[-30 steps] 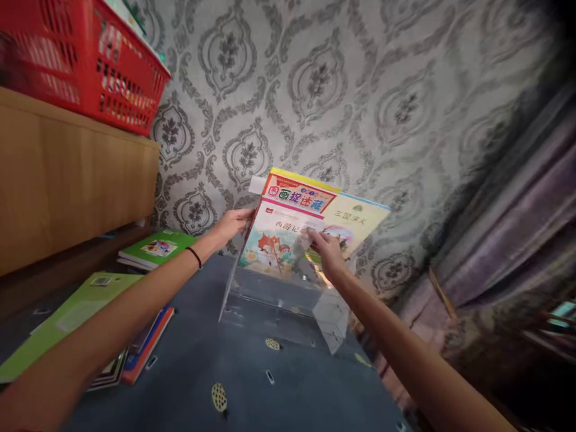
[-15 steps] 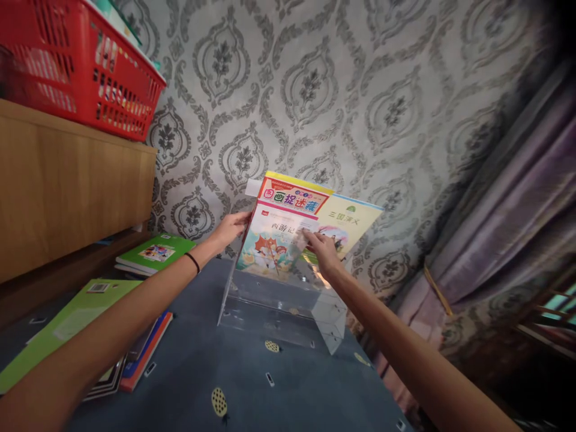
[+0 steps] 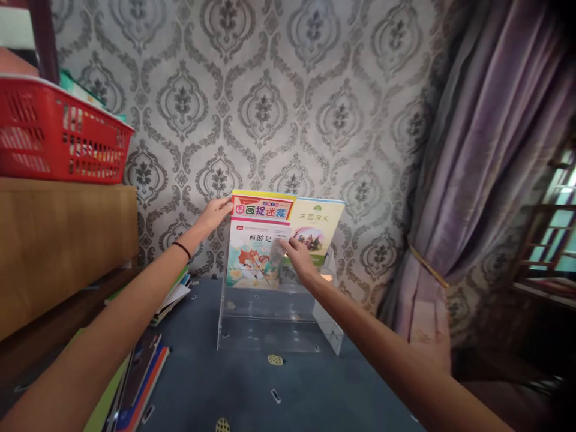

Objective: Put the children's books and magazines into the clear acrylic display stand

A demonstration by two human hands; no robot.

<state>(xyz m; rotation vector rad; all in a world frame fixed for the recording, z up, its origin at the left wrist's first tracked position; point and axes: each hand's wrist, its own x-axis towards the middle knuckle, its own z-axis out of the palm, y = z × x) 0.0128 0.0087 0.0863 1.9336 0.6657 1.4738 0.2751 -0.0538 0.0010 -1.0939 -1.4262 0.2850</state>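
A clear acrylic book stand [image 3: 270,333] stands on the blue patterned cloth. On its upper tier leans a thin book with a white, illustrated cover [image 3: 252,258]. Behind it rises a picture book with a red and yellow top [image 3: 263,207], and to the right is a cream-coloured book [image 3: 321,222]. My left hand [image 3: 215,217] is closed at the left edge of the red-topped picture book, its fingertips partly hidden. With thumb and fingers my right hand [image 3: 300,258] pinches the right edge of the white-covered book, in front of the cream one.
Several books [image 3: 139,384] lie stacked at the lower left, with another pile [image 3: 175,294] behind my left forearm. A red plastic basket [image 3: 63,129] sits on a wooden cabinet [image 3: 67,240]. Purple curtains [image 3: 472,168] hang at the right; patterned wallpaper is behind.
The view has levelled and turned, so the stand appears straighter and farther left. My left hand is now higher along the books' left edge. My right hand stays at the white-covered book's right edge.
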